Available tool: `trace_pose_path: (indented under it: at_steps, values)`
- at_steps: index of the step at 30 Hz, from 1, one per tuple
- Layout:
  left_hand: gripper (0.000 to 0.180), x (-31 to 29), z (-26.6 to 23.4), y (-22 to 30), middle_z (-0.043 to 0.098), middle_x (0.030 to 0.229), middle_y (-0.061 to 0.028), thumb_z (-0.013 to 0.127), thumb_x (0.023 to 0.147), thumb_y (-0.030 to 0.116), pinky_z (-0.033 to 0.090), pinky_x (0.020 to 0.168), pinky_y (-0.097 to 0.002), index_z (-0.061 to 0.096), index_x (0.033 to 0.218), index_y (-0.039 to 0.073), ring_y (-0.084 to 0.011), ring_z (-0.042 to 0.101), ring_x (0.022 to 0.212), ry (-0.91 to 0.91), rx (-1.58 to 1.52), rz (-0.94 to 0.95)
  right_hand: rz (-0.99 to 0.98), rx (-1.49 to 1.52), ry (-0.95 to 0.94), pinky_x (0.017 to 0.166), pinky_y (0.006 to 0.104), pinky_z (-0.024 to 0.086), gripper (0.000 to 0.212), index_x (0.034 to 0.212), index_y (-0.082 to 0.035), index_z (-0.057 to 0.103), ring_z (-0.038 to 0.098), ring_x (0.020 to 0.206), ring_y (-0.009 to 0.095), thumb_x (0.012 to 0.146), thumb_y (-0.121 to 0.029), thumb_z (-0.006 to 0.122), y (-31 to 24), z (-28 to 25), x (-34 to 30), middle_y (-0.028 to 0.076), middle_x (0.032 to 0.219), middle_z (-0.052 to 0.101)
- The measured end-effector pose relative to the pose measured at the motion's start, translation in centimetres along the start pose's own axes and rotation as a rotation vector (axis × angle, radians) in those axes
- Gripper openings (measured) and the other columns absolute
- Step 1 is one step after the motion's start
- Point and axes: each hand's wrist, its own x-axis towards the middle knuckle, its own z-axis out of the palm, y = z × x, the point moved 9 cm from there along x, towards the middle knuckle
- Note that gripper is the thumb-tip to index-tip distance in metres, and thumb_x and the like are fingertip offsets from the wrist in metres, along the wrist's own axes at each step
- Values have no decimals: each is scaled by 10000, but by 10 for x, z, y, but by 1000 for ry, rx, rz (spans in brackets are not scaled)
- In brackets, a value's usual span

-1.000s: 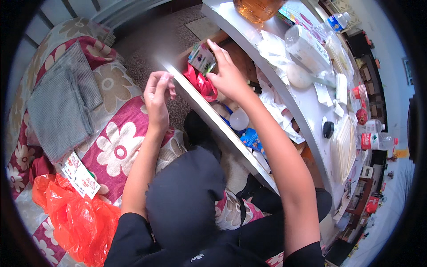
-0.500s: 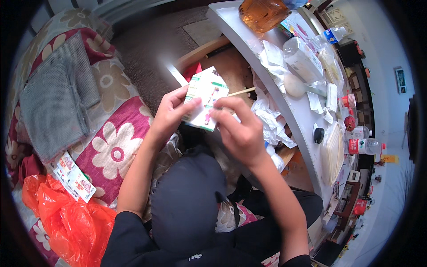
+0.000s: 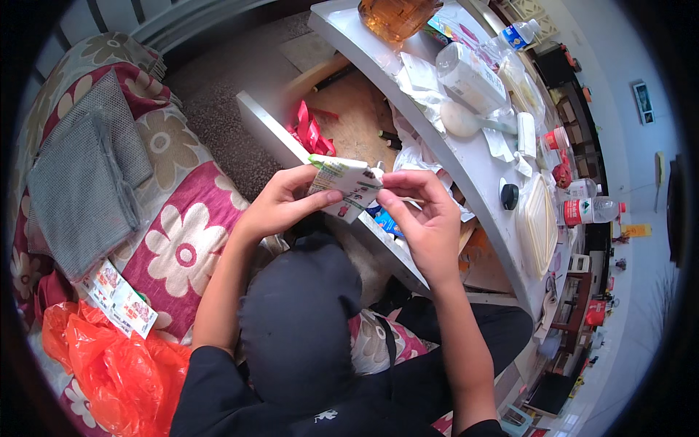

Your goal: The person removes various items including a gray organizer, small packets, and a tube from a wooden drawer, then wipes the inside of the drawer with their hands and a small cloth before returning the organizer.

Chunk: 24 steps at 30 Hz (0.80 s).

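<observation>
A small white carton [image 3: 345, 191] with green print and little coloured pictures is held tilted above the open drawer [image 3: 263, 130]. My left hand [image 3: 285, 202] grips its left side, thumb across the printed face and fingers behind. At the carton's right end, the thumb and forefinger of my right hand [image 3: 428, 218] pinch its edge. Whether they have also caught a flap there is too small to tell. Below and beyond the carton, a shiny red ribbon [image 3: 312, 135] lies in the drawer, along with a blue packet [image 3: 388, 222] partly behind my right hand.
The white tabletop [image 3: 466, 156] to the right carries an amber jar [image 3: 397, 16], a clear plastic container [image 3: 470, 76], a black lid [image 3: 509, 194] and bottles [image 3: 593, 211]. On the flowered sofa at left lie grey mesh bags [image 3: 84, 178] and an orange plastic bag [image 3: 120, 364].
The carton has turned and tilted between my hands and sits slightly lower. My right fingers have shifted from its face to its right edge. The view has moved, showing more of the drawer.
</observation>
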Motion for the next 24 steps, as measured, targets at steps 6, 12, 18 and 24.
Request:
trace_pose_path:
  at_steps: [6, 12, 18, 24]
  values:
    - [231, 4, 4, 23, 658, 1125, -143, 625, 863, -13, 468, 976, -372, 691, 1085, -29, -236, 613, 1100, -101, 105, 334, -56, -193, 31, 778, 258, 568, 147, 1040, 31, 651, 668, 889, 122, 894, 11, 654, -10, -11, -5, 77, 985, 674]
    - [230, 5, -1, 27, 652, 1154, -165, 630, 810, -39, 432, 1028, -440, 728, 1013, 6, -315, 589, 1155, -56, 57, 422, 33, -142, -13, 748, 248, 567, 140, 1027, 40, 661, 666, 856, 110, 888, 17, 657, -1, -14, -11, 69, 949, 681]
    - [255, 0, -2, 41, 671, 1130, -151, 729, 662, -62, 428, 1035, -461, 762, 884, 59, -348, 577, 1179, -30, 144, 556, -54, -122, 37, 772, 244, 552, 123, 1023, 39, 662, 669, 896, 124, 905, 13, 641, -5, -20, -13, 76, 969, 682]
    - [188, -2, -5, 45, 676, 1094, -143, 782, 611, -24, 429, 1034, -468, 750, 764, 79, -345, 581, 1173, 3, 166, 610, 3, -31, 53, 815, 254, 539, 111, 1020, 59, 645, 671, 918, 143, 917, 25, 620, -2, -24, -16, 101, 1000, 676]
